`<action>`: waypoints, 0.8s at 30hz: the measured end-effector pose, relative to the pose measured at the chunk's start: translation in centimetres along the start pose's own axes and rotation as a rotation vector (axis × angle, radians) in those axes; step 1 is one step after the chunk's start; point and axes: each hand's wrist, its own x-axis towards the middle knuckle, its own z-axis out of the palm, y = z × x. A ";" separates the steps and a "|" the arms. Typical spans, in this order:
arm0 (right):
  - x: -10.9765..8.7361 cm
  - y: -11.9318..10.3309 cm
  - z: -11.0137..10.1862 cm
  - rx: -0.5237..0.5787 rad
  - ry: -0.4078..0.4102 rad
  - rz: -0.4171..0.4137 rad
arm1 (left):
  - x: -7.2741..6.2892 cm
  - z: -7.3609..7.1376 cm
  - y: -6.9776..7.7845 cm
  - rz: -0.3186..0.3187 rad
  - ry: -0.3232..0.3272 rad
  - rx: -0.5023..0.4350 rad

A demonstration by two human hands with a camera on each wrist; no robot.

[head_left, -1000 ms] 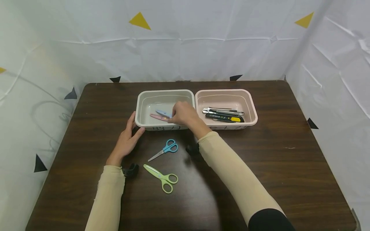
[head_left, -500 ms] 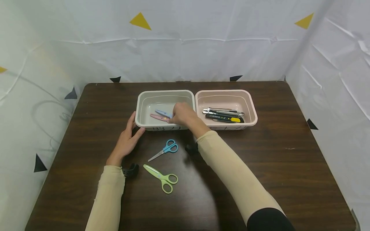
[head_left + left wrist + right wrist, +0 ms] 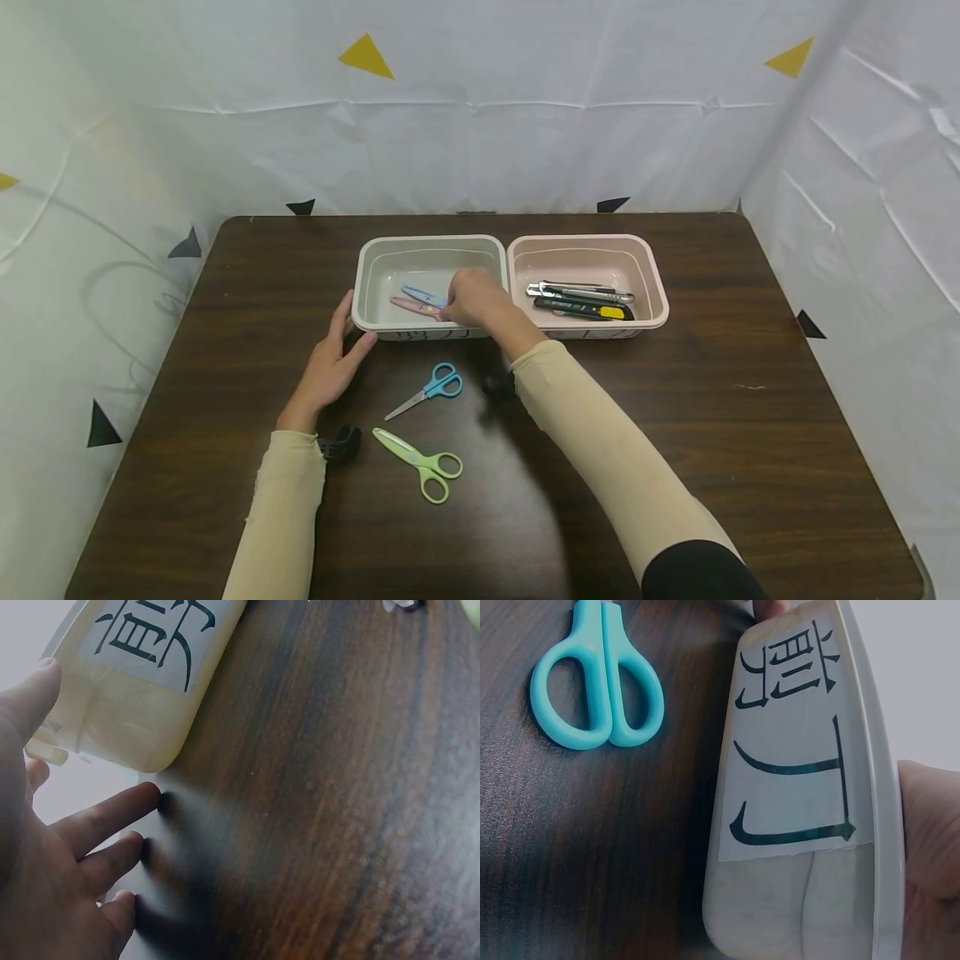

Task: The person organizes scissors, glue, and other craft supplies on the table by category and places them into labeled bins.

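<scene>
In the head view, my right hand (image 3: 478, 298) reaches over the front rim into the grey-white bin (image 3: 431, 242). Beside it lie pink scissors (image 3: 412, 306) and light blue scissors (image 3: 424, 295); their handle ends are behind the hand. The bin wall and the hand itself hide the fingertips, so a grip cannot be made out. My left hand (image 3: 327, 367), fingers spread, rests at the bin's front left corner; its thumb lies against the bin in the left wrist view. A label with black characters (image 3: 791, 742) covers the front wall in the right wrist view.
A pink bin (image 3: 585, 242) with several box cutters (image 3: 581, 298) stands directly right of the grey-white one. In front, teal-handled scissors (image 3: 435, 383) and green scissors (image 3: 422, 460) lie on the dark wooden table (image 3: 712, 417). White sheeting (image 3: 480, 150) surrounds the table's back and sides.
The light blue scissors have shifted very slightly left beside my right hand. Both hands otherwise stay in about the same place.
</scene>
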 end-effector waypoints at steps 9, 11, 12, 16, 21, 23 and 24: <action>0.2 0.2 0.3 -0.009 0.031 -0.031 | -0.1 0.0 -0.1 0.001 0.005 -0.003; 0.2 0.3 0.4 -0.005 0.053 -0.041 | -0.2 0.0 -0.2 0.000 0.007 -0.003; 0.2 0.4 0.4 -0.004 0.067 -0.049 | -0.2 0.0 -0.1 0.001 0.006 -0.003; 0.0 0.7 0.5 0.003 0.130 -0.075 | 0.0 0.1 -0.1 -0.007 0.005 -0.009; -0.6 1.0 0.6 0.017 0.215 -0.110 | 0.1 0.0 -0.1 -0.012 -0.001 -0.015; -0.8 1.1 0.6 0.035 0.242 -0.129 | 0.0 0.0 0.0 -0.008 -0.002 -0.014; -1.0 1.1 0.6 0.047 0.253 -0.139 | 0.0 0.0 0.0 -0.007 0.000 -0.013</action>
